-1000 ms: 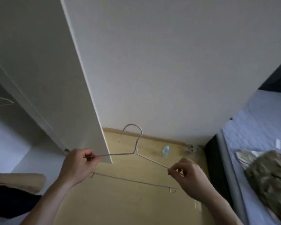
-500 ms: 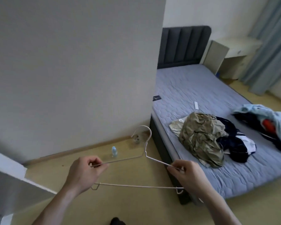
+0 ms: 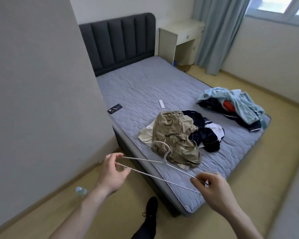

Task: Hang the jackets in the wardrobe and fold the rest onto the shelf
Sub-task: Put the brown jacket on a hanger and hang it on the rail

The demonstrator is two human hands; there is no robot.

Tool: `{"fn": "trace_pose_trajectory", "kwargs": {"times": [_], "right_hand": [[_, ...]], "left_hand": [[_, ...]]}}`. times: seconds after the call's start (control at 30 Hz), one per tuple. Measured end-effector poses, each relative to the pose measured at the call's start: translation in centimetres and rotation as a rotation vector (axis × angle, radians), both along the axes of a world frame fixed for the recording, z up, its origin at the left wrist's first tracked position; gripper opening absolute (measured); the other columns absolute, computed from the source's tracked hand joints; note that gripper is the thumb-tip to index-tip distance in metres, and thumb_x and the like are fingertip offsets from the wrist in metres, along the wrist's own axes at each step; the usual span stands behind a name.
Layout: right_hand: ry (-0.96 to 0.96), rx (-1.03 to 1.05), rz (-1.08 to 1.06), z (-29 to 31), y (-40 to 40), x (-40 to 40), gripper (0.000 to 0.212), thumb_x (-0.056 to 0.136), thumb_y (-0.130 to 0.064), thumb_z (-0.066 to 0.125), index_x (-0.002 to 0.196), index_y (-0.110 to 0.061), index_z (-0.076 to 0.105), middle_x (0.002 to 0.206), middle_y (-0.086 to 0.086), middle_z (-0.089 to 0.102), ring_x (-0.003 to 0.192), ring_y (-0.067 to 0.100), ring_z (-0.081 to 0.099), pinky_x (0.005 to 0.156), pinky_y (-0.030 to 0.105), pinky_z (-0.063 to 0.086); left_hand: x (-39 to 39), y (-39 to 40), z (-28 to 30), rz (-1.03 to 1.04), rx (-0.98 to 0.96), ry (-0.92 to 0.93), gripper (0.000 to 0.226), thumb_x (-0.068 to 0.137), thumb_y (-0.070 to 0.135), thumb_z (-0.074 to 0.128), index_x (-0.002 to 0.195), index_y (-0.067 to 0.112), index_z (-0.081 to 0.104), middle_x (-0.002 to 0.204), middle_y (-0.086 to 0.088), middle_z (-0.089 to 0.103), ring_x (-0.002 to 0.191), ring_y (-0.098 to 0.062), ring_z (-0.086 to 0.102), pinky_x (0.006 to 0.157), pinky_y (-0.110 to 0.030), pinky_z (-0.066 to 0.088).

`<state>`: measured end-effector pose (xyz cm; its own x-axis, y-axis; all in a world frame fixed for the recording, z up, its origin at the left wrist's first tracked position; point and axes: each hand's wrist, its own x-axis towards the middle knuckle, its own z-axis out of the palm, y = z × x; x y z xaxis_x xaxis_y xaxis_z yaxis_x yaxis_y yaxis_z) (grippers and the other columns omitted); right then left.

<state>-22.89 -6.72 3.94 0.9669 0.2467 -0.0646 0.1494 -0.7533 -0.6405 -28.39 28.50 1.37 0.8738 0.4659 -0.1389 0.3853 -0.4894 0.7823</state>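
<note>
I hold a thin white wire hanger (image 3: 166, 163) level in front of me, its hook pointing toward the bed. My left hand (image 3: 112, 171) pinches its left corner and my right hand (image 3: 212, 188) pinches its right end. On the grey mattress (image 3: 145, 87) just beyond the hanger lies a crumpled khaki jacket (image 3: 176, 135) on a cream garment, with dark navy and white clothes (image 3: 205, 135) beside it. A second heap, a light blue fleece (image 3: 238, 102) over dark and red items, sits at the bed's far right corner. The wardrobe is out of view.
A white wall (image 3: 38, 83) fills the left. A phone (image 3: 114, 108) and a white remote (image 3: 161, 104) lie on the mattress. A plastic bottle (image 3: 81, 190) stands on the floor by the skirting. My dark-socked foot (image 3: 149, 213) is below. A desk (image 3: 179, 37) and curtain (image 3: 216, 31) stand behind the bed.
My view has swung right from the wardrobe door and wall to the bed. The hanger, still held at both ends, has come over the bed's near corner.
</note>
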Motion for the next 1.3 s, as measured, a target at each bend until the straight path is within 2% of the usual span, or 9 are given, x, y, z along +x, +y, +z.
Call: {"fn": "trace_pose_trajectory", "kwargs": {"times": [0.17,0.27,0.6,0.87,1.0,1.03,1.1,1.17,1.3], "right_hand": [[0.081,0.045,-0.179,-2.7,-1.2,8.6,0.022,0.091,-0.038,0.076,0.074,-0.025,0.071,0.065,-0.007,0.065,0.069,0.011,0.059,0.064,0.029,0.047],[0.139,0.083,-0.253,-4.5,-1.4,13.6,0.023,0.092,-0.035,0.076,0.073,-0.023,0.071,0.058,0.001,0.058,0.052,0.005,0.047,0.053,0.022,0.037],[0.274,0.185,-0.693,-15.2,-3.6,23.3,0.03,0.094,-0.021,0.076,0.066,-0.012,0.067,0.049,-0.008,0.043,0.049,0.005,0.039,0.051,0.018,0.033],[0.366,0.232,-0.888,-27.1,-4.9,26.6,0.03,0.092,-0.018,0.077,0.065,-0.011,0.064,0.047,-0.007,0.04,0.043,0.003,0.034,0.044,0.016,0.028],[0.382,0.267,-0.893,-31.7,-4.4,27.0,0.022,0.091,-0.024,0.076,0.071,-0.022,0.067,0.05,-0.005,0.042,0.048,0.005,0.034,0.049,0.021,0.028],[0.381,0.273,-0.896,-32.6,-4.2,26.9,0.023,0.091,-0.023,0.076,0.07,-0.021,0.066,0.05,-0.005,0.041,0.048,0.005,0.034,0.049,0.021,0.027],[0.392,0.294,-0.915,-33.8,-3.8,26.8,0.026,0.091,-0.022,0.076,0.068,-0.02,0.066,0.049,-0.005,0.041,0.047,0.006,0.034,0.048,0.021,0.027],[0.408,0.32,-0.942,-34.3,-3.3,26.6,0.025,0.091,-0.022,0.076,0.069,-0.021,0.066,0.05,-0.002,0.04,0.048,0.009,0.034,0.048,0.022,0.027],[0.437,0.348,-1.029,-32.9,-2.5,26.0,0.025,0.093,-0.02,0.075,0.07,-0.021,0.065,0.051,0.005,0.038,0.054,0.02,0.033,0.046,0.023,0.026]], "left_hand": [[13.3,-0.7,-4.2,-0.139,-0.031,0.168,0.038,0.078,0.027,0.083,0.109,0.034,0.063,0.118,0.012,0.05,0.089,0.003,0.06,0.072,-0.015,0.042],[20.9,-1.5,-7.9,-0.253,-0.052,0.302,0.029,0.081,0.026,0.078,0.105,0.032,0.064,0.119,0.006,0.054,0.088,-0.005,0.063,0.082,-0.023,0.047],[37.8,-6.7,-25.2,-0.513,0.083,0.751,0.032,0.087,0.031,0.065,0.119,0.026,0.065,0.136,-0.007,0.047,0.119,-0.027,0.06,0.103,-0.029,0.046],[45.3,-9.8,-39.2,-0.428,-0.023,0.799,0.041,0.088,0.029,0.068,0.129,0.026,0.068,0.146,-0.009,0.051,0.132,-0.027,0.054,0.112,-0.029,0.041],[47.7,-10.3,-44.6,-0.362,-0.053,0.843,0.051,0.091,0.024,0.067,0.141,0.027,0.062,0.168,-0.013,0.018,0.153,-0.029,0.027,0.123,-0.029,0.024],[48.1,-10.4,-45.6,-0.334,-0.08,0.842,0.053,0.091,0.021,0.067,0.143,0.024,0.06,0.169,-0.012,0.02,0.153,-0.029,0.028,0.123,-0.03,0.025],[48.9,-10.6,-46.5,-0.256,-0.183,0.837,0.056,0.089,0.015,0.07,0.144,0.016,0.058,0.158,-0.01,0.045,0.144,-0.027,0.045,0.119,-0.033,0.034],[49.1,-10.8,-46.0,-0.158,-0.254,0.771,0.043,0.087,0.015,0.077,0.13,0.01,0.069,0.134,-0.011,0.067,0.127,-0.027,0.061,0.112,-0.035,0.044],[47.5,-10.7,-40.8,0.043,-0.327,0.522,0.008,0.085,0.008,0.076,0.086,0.014,0.071,0.091,-0.01,0.074,0.09,-0.029,0.068,0.086,-0.033,0.055]]}}
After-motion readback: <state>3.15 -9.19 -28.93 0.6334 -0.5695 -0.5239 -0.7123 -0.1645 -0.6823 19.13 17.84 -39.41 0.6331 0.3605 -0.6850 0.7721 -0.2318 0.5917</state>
